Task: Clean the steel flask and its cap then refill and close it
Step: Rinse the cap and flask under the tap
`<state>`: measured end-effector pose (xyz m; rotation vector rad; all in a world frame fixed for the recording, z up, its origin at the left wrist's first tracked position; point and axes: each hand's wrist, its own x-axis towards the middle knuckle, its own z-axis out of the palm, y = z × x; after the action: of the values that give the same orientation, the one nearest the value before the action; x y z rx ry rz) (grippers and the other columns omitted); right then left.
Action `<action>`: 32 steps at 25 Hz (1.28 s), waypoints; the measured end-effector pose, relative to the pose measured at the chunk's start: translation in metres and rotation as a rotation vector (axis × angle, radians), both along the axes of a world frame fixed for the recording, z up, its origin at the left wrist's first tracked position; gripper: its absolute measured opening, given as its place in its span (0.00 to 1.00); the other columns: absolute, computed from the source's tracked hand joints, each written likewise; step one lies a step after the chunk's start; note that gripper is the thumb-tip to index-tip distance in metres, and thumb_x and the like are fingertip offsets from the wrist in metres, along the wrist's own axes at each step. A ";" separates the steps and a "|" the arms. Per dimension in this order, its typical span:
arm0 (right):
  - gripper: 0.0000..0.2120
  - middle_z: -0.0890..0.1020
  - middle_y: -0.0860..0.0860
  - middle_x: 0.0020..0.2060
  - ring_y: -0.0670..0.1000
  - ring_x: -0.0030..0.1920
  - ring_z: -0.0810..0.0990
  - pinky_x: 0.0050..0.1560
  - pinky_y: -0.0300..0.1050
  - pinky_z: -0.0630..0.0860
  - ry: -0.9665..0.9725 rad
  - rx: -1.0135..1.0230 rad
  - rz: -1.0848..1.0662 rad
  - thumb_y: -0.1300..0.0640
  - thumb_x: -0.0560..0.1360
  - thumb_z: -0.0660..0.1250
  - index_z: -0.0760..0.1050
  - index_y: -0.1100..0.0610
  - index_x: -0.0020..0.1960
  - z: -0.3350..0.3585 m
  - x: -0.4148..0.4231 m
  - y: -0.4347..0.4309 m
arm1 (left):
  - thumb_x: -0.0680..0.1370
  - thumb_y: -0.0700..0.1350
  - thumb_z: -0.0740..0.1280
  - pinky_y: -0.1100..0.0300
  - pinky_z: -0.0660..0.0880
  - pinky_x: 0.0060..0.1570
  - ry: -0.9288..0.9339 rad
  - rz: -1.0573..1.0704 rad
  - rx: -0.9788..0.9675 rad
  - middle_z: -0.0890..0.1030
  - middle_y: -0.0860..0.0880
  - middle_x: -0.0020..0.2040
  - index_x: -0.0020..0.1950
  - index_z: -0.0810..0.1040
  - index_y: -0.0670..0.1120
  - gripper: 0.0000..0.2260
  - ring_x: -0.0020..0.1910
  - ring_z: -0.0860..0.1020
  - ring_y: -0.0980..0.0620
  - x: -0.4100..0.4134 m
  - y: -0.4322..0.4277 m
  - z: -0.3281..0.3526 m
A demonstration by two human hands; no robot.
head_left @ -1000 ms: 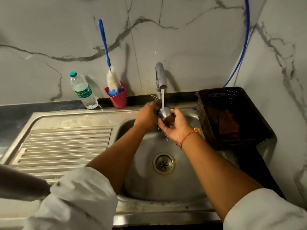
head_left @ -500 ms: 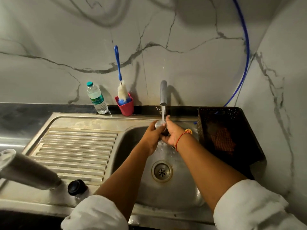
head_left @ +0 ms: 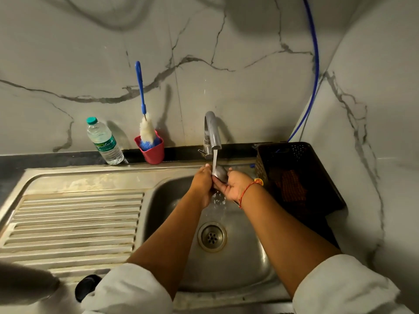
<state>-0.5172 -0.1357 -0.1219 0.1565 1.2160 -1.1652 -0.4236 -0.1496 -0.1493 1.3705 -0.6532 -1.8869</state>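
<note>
At lower-left frame edge: steel flask (head_left: 25, 284) rested on the drainboard (head_left: 74, 223). It was blurred and its mouth was cut off, so whether it stood upright and what it held could not be read.
Beside the flask: black stopper (head_left: 87, 286) sat on the drainboard, partly covered by the left sleeve.
Back of worktop: water bottle (head_left: 104, 141) stood near the bottle brush (head_left: 145, 123), which stood head-down in the red cup (head_left: 150, 152).
Tap: tap (head_left: 212, 132) was running, and the stream landed on the cap.
Left hand: left hand (head_left: 201, 184) gripped the cap's left side with the thumb at its upper edge. The fingers were hidden behind the back of the hand.
Steel cap: steel cap (head_left: 221, 173) was held over the sink (head_left: 249, 264), domed outside uppermost.
Change: one second earlier the cap's opening faced up into the stream. Half a second earlier both hands covered it. It had since been inverted.
Meaning: the inside rinse was probably complete and the outside rinse under way. Refilling and closing remained.
Right hand: right hand (head_left: 235, 186) cupped the cap from beneath, palm up, thumb against its right side.
Right of sink: dark basket (head_left: 317, 155) held contents too dim to identify.
</note>
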 end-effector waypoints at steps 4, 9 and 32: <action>0.14 0.76 0.66 0.62 0.65 0.54 0.80 0.26 0.47 0.81 0.053 -0.031 0.065 0.58 0.83 0.58 0.69 0.59 0.67 -0.002 0.002 -0.003 | 0.87 0.52 0.55 0.52 0.79 0.56 -0.009 -0.035 -0.047 0.83 0.41 0.55 0.64 0.78 0.43 0.17 0.54 0.81 0.45 0.008 0.003 -0.004; 0.09 0.76 0.62 0.61 0.62 0.57 0.79 0.41 0.50 0.84 0.491 -0.150 0.387 0.54 0.83 0.60 0.73 0.56 0.60 -0.015 0.003 -0.004 | 0.86 0.53 0.57 0.58 0.74 0.40 0.042 0.024 0.061 0.82 0.39 0.52 0.58 0.78 0.41 0.17 0.41 0.78 0.48 0.018 0.012 -0.011; 0.35 0.70 0.51 0.65 0.52 0.62 0.74 0.56 0.35 0.69 1.410 -0.396 0.756 0.51 0.64 0.79 0.71 0.54 0.69 -0.038 -0.010 0.022 | 0.86 0.45 0.57 0.56 0.77 0.42 0.155 0.099 0.112 0.82 0.40 0.48 0.63 0.79 0.37 0.17 0.36 0.79 0.51 0.022 0.020 -0.023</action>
<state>-0.5271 -0.1135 -0.1599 -1.5266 1.8976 -0.7046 -0.4018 -0.1295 -0.1724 1.2852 -0.4010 -1.9510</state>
